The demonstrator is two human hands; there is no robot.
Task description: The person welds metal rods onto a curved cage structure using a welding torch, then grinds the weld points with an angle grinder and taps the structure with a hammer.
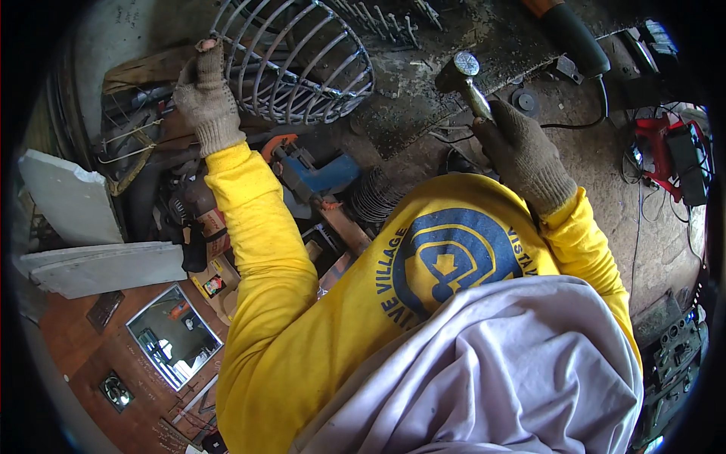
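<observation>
A basket-like frame of bent metal rods [302, 68] rests at the near left edge of the dark workbench [408, 106]. My left hand [208, 106], in a worn knit glove with a bare fingertip showing, is closed at the frame's left rim. My right hand [527, 151], gloved too, is wrapped round the handle of a hammer [463, 72]. The hammer's head is raised, its round face turned up, apart from the metal frame.
Short metal rods [386, 23] stand at the bench's back. A power tool [578, 38] with a cord lies right of them. A blue and orange clamp [321, 174] and a wire coil [376, 195] sit below the frame. A red machine [658, 151] stands far right; pale boards [72, 197] lean left.
</observation>
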